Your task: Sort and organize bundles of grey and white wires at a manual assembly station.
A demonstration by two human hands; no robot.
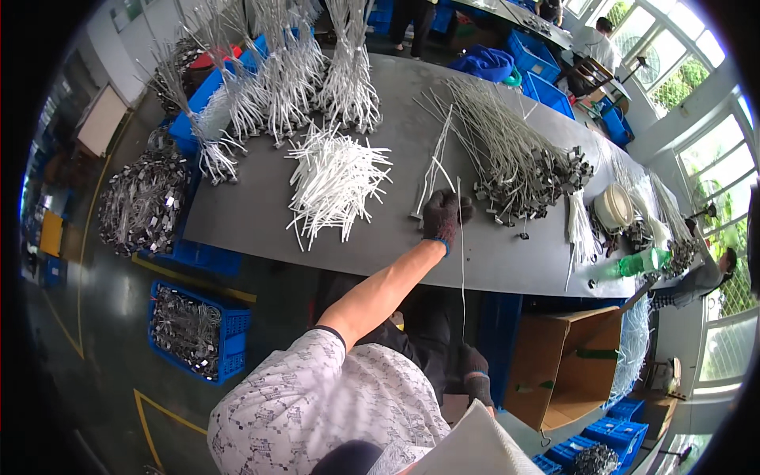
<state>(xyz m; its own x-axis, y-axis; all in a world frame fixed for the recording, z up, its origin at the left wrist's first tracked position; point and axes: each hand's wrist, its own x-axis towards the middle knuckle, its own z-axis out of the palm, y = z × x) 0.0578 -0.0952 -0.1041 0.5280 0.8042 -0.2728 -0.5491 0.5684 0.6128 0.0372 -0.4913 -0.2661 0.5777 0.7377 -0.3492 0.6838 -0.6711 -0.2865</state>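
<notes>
Grey table (pixel 253 214) | left hand (pixel 446 214) grips cable (pixel 462 277) | right hand (pixel 473 362) apparently too

The worktop (pixel 261 207) is grey, the short tubes (pixel 336 184) white, the wire (pixel 462 273) pale; the left glove (pixel 443 215) is dark maroon with a blue edge; the shirt (pixel 340 400) is white with a dark print, the carton (pixel 538 356) brown, the bottle (pixel 647 262) green

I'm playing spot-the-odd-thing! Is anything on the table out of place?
Maybe the green bottle, toward the right end of the table: it looks odd beside white cables. I can't tell whether it stands or lies.
</notes>
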